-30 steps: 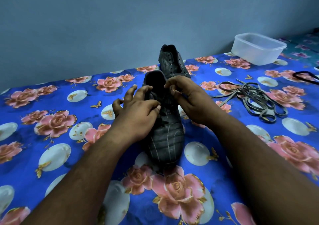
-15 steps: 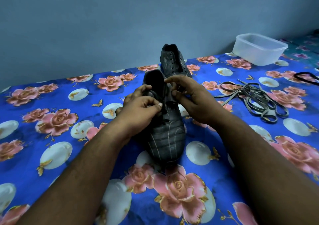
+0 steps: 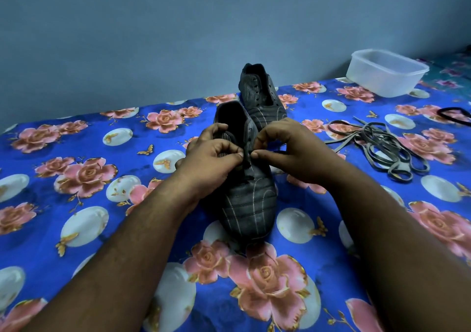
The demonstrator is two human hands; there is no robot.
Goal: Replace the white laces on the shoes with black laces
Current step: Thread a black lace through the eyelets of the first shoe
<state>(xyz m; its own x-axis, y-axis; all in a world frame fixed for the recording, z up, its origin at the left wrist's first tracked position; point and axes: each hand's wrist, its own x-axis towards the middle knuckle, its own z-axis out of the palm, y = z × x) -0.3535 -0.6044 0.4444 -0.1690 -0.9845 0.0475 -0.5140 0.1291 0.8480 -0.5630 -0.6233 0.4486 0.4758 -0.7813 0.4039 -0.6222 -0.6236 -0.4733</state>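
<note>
On the flowered sheet (image 3: 76, 178) we keep the near shoe (image 3: 248, 199) square in front of us, toe toward us, so both sides of its eyelet row sit in easy reach. The second shoe (image 3: 260, 94) waits just behind it at 12 o'clock, unlaced as far as we can see. A clear tub (image 3: 387, 73) stands well apart at 2 o'clock.

At 3 o'clock lies a loose heap of pale laces (image 3: 377, 148) — judged to be the white ones already pulled out, set aside where they cannot tangle with the work. Farther right a black loop (image 3: 453, 113) is cut off by the frame edge; we take it for a spare black lace, though we cannot be sure.

Our left hand (image 3: 211, 161) pinches thumb to forefinger at the near shoe's lacing, and our right hand (image 3: 288, 150) does the same from the other side — both closed on something small and dark, likely the black lace being threaded. The lace itself is hard to tell from the dark upper, and the eyelet in use is hidden behind our fingertips (image 3: 238, 155).
</note>
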